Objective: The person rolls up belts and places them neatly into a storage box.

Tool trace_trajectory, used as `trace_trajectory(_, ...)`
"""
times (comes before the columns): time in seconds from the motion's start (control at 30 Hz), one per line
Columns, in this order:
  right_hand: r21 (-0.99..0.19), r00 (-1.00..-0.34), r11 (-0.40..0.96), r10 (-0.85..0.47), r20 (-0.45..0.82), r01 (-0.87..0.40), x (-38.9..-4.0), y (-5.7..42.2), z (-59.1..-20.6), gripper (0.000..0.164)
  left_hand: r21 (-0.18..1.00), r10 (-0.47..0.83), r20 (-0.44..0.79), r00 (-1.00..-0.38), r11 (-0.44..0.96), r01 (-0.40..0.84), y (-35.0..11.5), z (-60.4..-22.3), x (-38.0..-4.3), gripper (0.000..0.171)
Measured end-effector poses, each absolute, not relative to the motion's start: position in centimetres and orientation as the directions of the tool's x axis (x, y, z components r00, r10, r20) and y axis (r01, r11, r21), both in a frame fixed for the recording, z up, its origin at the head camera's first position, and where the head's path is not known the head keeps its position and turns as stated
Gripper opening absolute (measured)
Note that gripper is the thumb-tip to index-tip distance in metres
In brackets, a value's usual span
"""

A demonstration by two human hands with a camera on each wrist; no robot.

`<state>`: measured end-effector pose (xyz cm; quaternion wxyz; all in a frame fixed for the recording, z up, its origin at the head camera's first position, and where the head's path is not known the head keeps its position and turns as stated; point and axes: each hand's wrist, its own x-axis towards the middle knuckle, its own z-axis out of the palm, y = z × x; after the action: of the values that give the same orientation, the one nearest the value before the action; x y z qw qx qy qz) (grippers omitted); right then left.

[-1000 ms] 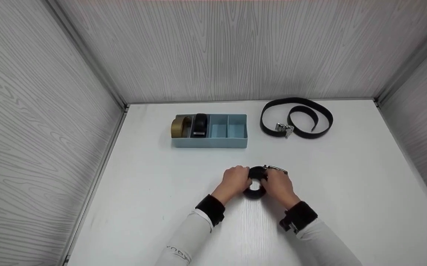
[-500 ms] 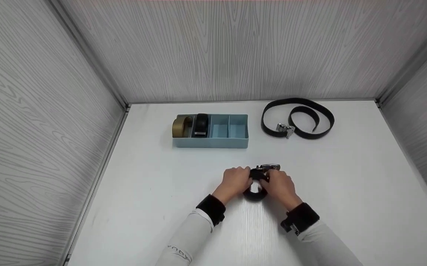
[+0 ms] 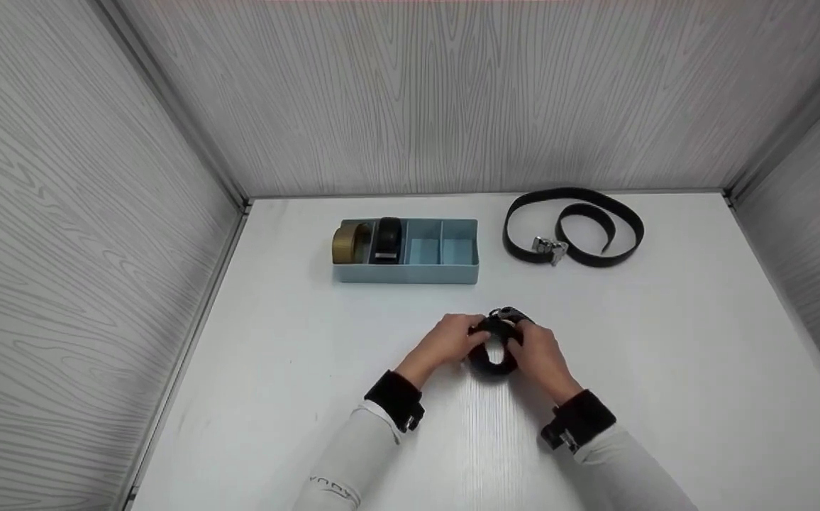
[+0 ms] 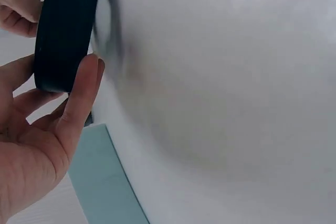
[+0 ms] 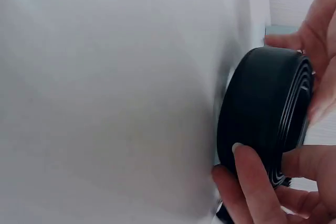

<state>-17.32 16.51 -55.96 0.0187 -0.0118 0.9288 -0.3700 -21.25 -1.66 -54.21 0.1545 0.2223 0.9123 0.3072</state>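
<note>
Head view: above table (image 3: 275, 341), fwd+down; wrist views: v. close, both on coiled belt (image 5: 257, 98).

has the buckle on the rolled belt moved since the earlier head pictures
Yes: judged against the blue box in the head view, the buckle has shifted left and slightly up.

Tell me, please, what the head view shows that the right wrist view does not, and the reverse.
Only the head view shows the looped black belt with its silver buckle, and the gold roll and black roll in the blue tray. Only the right wrist view resolves the layers of the coiled belt. Both show the coiled belt, the left hand and right hand on it, and the white tabletop.
</note>
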Motion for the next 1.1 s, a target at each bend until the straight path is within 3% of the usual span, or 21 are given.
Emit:
trace_trajectory(0.33, -0.823, -0.994, 0.560, -0.010, 0.106, -0.093, -17.8, 16.9, -54.9, 0.025, 0.799, 0.351, -0.025, -0.936, 0.570, 0.192, -1.8, -50.3, -20.2, 0.033)
trace_trajectory(0.63, -0.833, -0.964, 0.515, 0.043, 0.264, -0.205, -17.9, 15.9, -54.6, 0.020, 0.728, 0.253, 0.094, -0.963, 0.643, 0.240, -1.2, -49.0, -18.8, 0.029)
trace_trajectory(0.87, -0.869, -0.983, 0.461, -0.041, 0.180, -0.178, -18.1, 15.3, -54.3, 0.021, 0.701, 0.184, 0.091, -0.979, 0.686, 0.194, -1.8, -49.1, -19.0, 0.024)
trace_trajectory(1.1, -0.765, -0.945, 0.610, -0.326, -0.007, -0.205, -19.6, 15.7, -53.1, 0.031, 0.654, 0.160, 0.104, -0.982, 0.733, 0.189, -3.0, -49.7, -18.8, 0.027)
